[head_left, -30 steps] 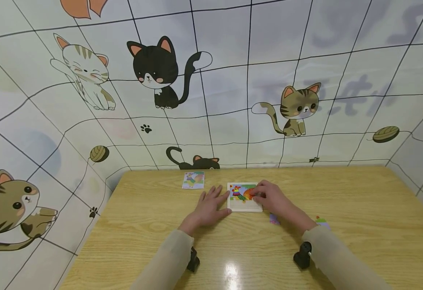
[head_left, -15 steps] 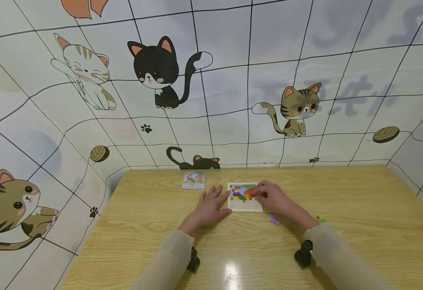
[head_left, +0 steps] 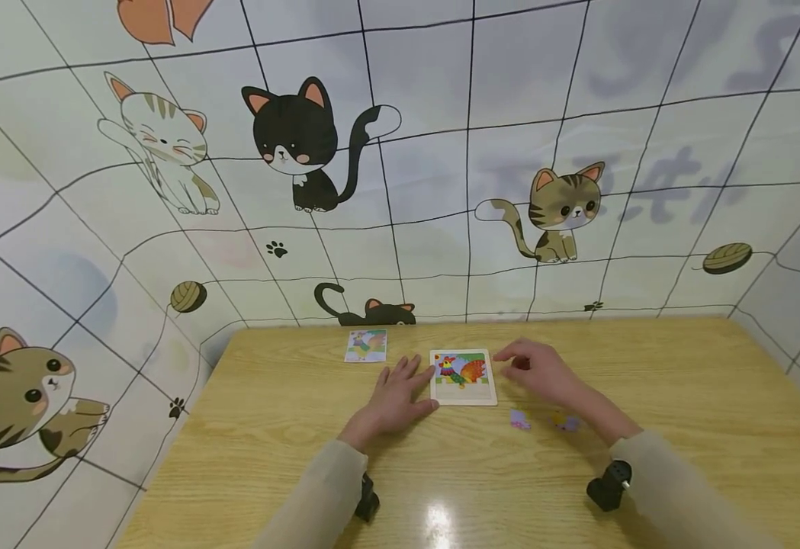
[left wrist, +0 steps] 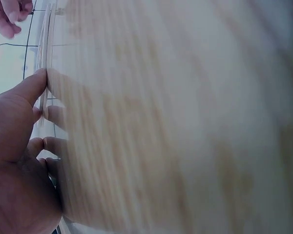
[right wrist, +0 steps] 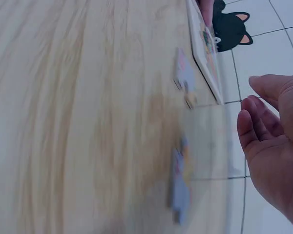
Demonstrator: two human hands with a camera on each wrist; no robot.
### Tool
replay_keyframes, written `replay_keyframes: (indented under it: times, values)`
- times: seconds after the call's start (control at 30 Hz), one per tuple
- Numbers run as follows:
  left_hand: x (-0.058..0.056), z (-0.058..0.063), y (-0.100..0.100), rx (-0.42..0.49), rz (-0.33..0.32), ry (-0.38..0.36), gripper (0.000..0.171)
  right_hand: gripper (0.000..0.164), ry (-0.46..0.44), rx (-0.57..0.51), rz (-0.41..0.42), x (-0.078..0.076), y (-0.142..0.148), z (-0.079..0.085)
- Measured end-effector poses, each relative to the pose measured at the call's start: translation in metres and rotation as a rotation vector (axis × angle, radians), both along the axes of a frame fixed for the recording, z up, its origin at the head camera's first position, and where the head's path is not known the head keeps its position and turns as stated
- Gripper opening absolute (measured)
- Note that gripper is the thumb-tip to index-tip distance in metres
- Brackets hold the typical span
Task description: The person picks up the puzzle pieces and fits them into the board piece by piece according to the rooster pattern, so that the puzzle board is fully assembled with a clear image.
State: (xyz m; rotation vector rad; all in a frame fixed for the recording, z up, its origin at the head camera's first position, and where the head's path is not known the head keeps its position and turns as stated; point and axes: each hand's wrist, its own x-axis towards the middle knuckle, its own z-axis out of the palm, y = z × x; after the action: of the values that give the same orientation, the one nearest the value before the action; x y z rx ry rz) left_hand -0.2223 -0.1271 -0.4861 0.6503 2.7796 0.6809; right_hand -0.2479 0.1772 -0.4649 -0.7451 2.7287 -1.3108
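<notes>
A small jigsaw puzzle board (head_left: pixel 471 395) with a pale frame lies near the back middle of the table. Rooster pieces fill its upper part, and a bare strip shows along the bottom. My left hand (head_left: pixel 395 396) rests on the table, spread, its fingertips and thumb at the board's left edge. Just off the right edge hovers my right hand (head_left: pixel 538 370); in the right wrist view its fingers (right wrist: pixel 256 119) bend loosely with nothing held. Below it lie two loose jigsaw pieces, one purple and pink (head_left: pixel 519 419), the other purple and yellow (head_left: pixel 566 421).
A picture card (head_left: pixel 366 346) of the rooster lies at the back left, near the wall. The wooden table (head_left: pixel 290 427) meets a cat-print wall (head_left: pixel 434 252) behind the board. Light glares off the tabletop at the front.
My right hand has let go at the board's right side and moved off to the right. The second loose piece, formerly under the forearm, now shows. The left hand stays at the board.
</notes>
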Motion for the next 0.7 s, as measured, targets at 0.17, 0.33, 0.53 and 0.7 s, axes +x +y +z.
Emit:
replay_keyframes:
  times: [0.17, 0.33, 0.53, 0.7]
  values:
    - [0.001, 0.0, 0.0, -0.006, -0.004, 0.003, 0.067, 0.02, -0.045, 0.022, 0.008, 0.011, 0.018, 0.005]
    - [0.001, 0.0, -0.001, -0.01, -0.006, 0.007, 0.067, 0.024, -0.099, 0.028, 0.06, 0.024, 0.031, 0.005]
    - [0.001, 0.001, -0.001, 0.001, -0.005, 0.006, 0.067, 0.025, -0.138, 0.028, 0.1, 0.036, 0.036, -0.002]
    - [0.001, 0.001, 0.0, 0.008, -0.006, 0.001, 0.067, 0.028, -0.181, 0.045, 0.079, 0.039, 0.036, -0.011]
